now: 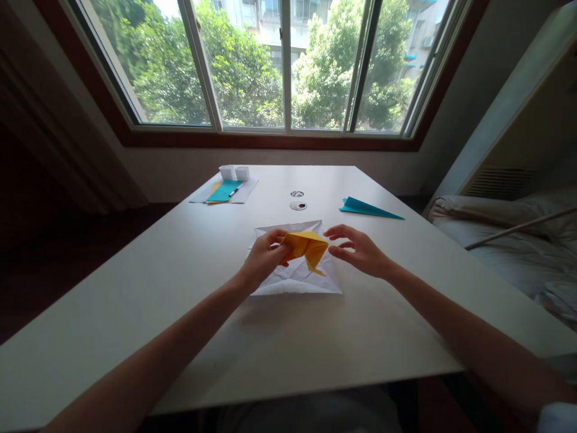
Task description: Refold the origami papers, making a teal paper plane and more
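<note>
Above a creased white paper sheet (293,280), a folded yellow origami paper (307,245) is held up off the table. My left hand (267,252) pinches its left end between thumb and fingers. One narrow flap of the yellow paper hangs down at its right side, with a bent tip. My right hand (358,249) is just right of the yellow paper, its fingers parted and curved, with nothing in them. A small gap seems to lie between those fingertips and the paper.
A blue paper plane (369,208) lies at the right. Two small round pieces (298,205) are beyond the white sheet. At the back left are blue paper (225,190), a pen (235,190) and white box-like pieces (242,173). The white table (180,264) stands before a window.
</note>
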Demonstrator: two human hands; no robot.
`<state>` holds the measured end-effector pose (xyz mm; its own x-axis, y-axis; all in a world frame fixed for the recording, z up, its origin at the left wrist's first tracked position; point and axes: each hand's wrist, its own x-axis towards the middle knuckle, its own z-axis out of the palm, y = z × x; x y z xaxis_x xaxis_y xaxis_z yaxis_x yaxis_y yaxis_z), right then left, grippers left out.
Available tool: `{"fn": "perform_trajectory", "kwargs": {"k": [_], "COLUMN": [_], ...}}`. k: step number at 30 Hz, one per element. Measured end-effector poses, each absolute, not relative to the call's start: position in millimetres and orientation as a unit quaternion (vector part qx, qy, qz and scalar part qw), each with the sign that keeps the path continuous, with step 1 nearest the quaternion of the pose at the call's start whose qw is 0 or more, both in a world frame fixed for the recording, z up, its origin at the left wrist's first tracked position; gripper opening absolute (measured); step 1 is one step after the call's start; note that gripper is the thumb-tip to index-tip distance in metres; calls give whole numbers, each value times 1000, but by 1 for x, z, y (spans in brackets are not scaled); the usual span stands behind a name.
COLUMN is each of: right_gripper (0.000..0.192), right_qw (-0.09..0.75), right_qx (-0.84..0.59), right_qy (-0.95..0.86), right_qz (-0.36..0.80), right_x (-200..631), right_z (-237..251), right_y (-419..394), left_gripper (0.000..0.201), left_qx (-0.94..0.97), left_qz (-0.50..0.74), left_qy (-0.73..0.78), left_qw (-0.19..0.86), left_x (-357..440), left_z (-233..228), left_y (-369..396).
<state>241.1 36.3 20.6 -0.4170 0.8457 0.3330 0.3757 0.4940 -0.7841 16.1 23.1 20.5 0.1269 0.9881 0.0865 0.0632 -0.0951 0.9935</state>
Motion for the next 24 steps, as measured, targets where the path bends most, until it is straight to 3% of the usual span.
{"fn": "perform_trajectory", "kwargs": {"k": [8,13,18,22,24], "right_gripper": [30,22,18,16,15], "right_qw": [400,381,380,381,385], "right_qx": [-353,-407,-465,-471,-472], "right_qy": [-829,-811,-777,-773,-769], "right_qz": [166,179,190,190,195], "right_x": [221,220,224,224,223], "right_z": [30,28,29,29,29], "right_y": [16,18,23,24,24], "left_gripper": [21,21,33,15,16], "left_qx": [653,716,842,891,892], "left_qz": [450,387,358,311,300], "left_qy": [449,413,369,329,338], "left_qw": [411,409,164,43,9], "left_x": [19,16,15,12,11], "left_z": [14,19,25,23,21], "left_y": [27,24,17,18,20]}}
